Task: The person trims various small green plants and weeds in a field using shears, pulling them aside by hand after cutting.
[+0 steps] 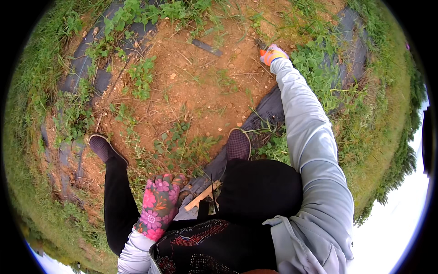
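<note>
My right hand [274,54], in an orange and pale floral glove, reaches far forward to the soil at the upper right. It is closed around what looks like a small hand tool; a bright orange end [262,52] shows beside the fingers. A dark part [260,44] lies just beyond, partly lost among soil and grass. My left hand [160,203], in a pink-flowered grey glove, is low in front of my body with fingers curled downward. Its palm is hidden. Beside it lies a light wooden slat [202,196]. Bare reddish soil [195,85] spreads before me.
Black weed-barrier fabric [77,65] lies at the left, with more fabric [354,51] at the right. A dark strip [207,48] lies on the soil. Leafy plants [309,61] grow near my right hand. My shoes [238,144] stand apart, one on a strip of fabric [267,106].
</note>
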Demonstrator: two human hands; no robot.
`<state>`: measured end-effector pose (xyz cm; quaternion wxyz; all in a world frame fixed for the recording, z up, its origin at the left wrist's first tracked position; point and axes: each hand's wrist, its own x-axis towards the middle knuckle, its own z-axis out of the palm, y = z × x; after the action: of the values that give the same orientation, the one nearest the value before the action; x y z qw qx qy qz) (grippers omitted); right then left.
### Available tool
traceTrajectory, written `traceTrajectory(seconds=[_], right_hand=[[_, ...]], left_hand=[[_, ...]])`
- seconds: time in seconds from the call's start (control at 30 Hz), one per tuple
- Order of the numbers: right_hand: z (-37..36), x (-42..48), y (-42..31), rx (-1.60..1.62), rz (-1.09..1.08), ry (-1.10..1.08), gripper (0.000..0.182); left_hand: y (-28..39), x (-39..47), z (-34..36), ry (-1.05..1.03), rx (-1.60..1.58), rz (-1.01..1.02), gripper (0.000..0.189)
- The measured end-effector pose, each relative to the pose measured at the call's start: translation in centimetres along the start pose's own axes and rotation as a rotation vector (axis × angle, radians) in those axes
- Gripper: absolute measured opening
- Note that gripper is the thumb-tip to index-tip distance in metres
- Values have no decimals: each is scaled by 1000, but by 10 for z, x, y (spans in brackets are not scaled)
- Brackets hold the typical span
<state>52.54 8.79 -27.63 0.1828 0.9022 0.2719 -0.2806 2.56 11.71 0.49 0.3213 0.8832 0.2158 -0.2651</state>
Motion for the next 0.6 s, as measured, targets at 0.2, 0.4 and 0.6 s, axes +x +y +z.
traceTrajectory(seconds=[0.2,0.4,0.6], right_hand=[[44,43,4,-91,-122,-61,61],[22,9,-14,-21,19,3,67],[10,-5,-19,137,1,32,71]], left_hand=[[-1,1,0,-53,40,0,41],[-1,1,-1,-19,-29,-1,42],[0,0,0,-17,-2,-1,41]])
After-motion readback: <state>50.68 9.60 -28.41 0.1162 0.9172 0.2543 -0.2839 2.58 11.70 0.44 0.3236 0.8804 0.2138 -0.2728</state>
